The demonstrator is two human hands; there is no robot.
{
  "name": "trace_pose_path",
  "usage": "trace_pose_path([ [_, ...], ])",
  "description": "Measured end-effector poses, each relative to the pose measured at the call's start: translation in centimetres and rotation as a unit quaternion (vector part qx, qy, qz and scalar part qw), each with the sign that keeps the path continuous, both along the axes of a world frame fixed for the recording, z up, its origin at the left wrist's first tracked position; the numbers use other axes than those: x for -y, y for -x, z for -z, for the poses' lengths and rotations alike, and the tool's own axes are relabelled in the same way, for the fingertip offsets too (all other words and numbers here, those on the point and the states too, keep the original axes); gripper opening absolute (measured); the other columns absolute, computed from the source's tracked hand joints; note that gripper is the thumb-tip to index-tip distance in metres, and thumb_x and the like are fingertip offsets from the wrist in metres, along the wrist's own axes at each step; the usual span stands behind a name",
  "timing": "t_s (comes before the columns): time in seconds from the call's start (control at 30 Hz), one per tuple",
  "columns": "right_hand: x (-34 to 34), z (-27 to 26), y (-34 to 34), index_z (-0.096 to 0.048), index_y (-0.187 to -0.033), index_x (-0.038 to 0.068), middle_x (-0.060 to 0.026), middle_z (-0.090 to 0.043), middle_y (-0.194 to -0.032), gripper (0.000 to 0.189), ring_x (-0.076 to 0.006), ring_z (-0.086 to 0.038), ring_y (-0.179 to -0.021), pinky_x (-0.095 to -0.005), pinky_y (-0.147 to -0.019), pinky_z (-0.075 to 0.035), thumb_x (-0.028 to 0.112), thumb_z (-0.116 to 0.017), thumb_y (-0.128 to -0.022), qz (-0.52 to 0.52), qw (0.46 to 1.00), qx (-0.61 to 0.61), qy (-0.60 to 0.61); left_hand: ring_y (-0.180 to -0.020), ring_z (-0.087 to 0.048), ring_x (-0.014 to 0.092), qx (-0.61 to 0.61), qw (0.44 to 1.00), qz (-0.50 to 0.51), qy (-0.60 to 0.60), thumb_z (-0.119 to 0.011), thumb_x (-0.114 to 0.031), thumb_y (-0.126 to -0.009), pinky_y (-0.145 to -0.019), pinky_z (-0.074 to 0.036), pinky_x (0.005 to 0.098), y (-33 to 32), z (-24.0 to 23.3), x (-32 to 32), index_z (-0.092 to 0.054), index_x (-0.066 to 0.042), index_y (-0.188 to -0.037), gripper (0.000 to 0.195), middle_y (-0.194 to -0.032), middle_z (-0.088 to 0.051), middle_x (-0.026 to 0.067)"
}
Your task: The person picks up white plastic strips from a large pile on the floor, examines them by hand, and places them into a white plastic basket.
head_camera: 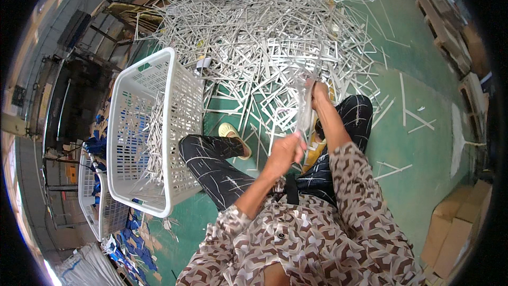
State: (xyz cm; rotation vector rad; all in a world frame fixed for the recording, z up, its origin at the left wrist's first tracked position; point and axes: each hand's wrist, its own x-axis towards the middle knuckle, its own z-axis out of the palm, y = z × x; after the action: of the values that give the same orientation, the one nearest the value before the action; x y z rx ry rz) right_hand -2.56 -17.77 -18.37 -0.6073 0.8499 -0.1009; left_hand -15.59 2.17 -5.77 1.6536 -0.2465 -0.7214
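Note:
My left hand (pixel 285 151) is closed around the lower end of a whitish, see-through strip (pixel 304 107), perhaps plastic film. Higher up, my right hand (pixel 320 93) grips the same strip, which runs between both hands above the floor. Motion blur hides its exact material and edges. Beyond my hands spreads a large heap of thin white strips and narrow frames (pixel 254 28), some bent at corners. Several loose ones lie beneath my hands and near my yellow shoe (pixel 228 130).
A tall white slatted plastic basket (pixel 186 99) stands at my left knee, holding thin strips (pixel 156 139). Behind it is a second white basket (pixel 91 202), near blue and brown scraps (pixel 135 242). Cardboard boxes (pixel 452 226) stand at right; wooden pallets (pixel 444 35) line the far right.

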Motion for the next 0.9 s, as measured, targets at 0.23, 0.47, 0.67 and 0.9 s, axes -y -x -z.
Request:
trace_pose_path([
  [0.23, 3.8, 9.0, -0.7, -0.054, -0.079, 0.002, -0.0112, -0.047, -0.057, 0.016, -0.0199, -0.044, -0.043, -0.0371, -0.037, -0.037, 0.015, -0.045, -0.084, 0.059, 0.963, -0.162, 0.205, -0.043, -0.040, 0.009, -0.051, 0.998, -0.001, 0.022, -0.034, -0.031, -0.096, -0.045, -0.033, 0.0230, 3.1, -4.4, -1.9, -0.055, -0.001, -0.072, 0.044, -0.048, -0.045, 0.0011],
  [0.47, 4.8, 5.7, 0.5, -0.049, -0.087, 0.000, -0.0060, -0.045, -0.062, 0.009, -0.0103, -0.035, -0.041, -0.0233, -0.032, -0.025, 0.008, -0.046, -0.087, 0.103, 0.992, -0.032, 0.065, -0.033, -0.032, 0.008, 0.098, 0.895, -0.342, 0.269, -0.031, -0.037, -0.096, -0.036, -0.028, 0.0219, -0.5, -5.1, -7.6, -0.052, -0.004, -0.066, 0.049, -0.042, -0.039, -0.0009],
  [0.67, 4.7, 3.4, 1.3, -0.047, -0.084, 0.000, -0.0063, -0.046, -0.063, 0.009, -0.0116, -0.035, -0.041, -0.0252, -0.033, -0.027, 0.009, -0.049, -0.086, 0.166, 0.975, -0.098, 0.114, -0.032, -0.025, 0.002, 0.371, 0.771, -0.421, 0.303, -0.026, -0.040, -0.097, -0.028, -0.017, 0.0178, -3.1, -11.7, -16.2, -0.051, -0.006, -0.071, 0.050, -0.042, -0.033, -0.0058],
  [0.9, 4.2, 3.8, 1.0, -0.050, -0.091, -0.003, -0.0033, -0.042, -0.060, 0.018, -0.0114, -0.037, -0.042, -0.0252, -0.032, -0.029, 0.012, -0.056, -0.084, 0.067, 0.984, -0.037, 0.159, -0.040, -0.030, 0.003, 0.300, 0.838, -0.339, 0.305, -0.028, -0.039, -0.097, -0.038, -0.026, 0.0162, -6.8, -12.6, -19.3, -0.049, -0.006, -0.082, 0.042, -0.050, -0.036, -0.0064],
])
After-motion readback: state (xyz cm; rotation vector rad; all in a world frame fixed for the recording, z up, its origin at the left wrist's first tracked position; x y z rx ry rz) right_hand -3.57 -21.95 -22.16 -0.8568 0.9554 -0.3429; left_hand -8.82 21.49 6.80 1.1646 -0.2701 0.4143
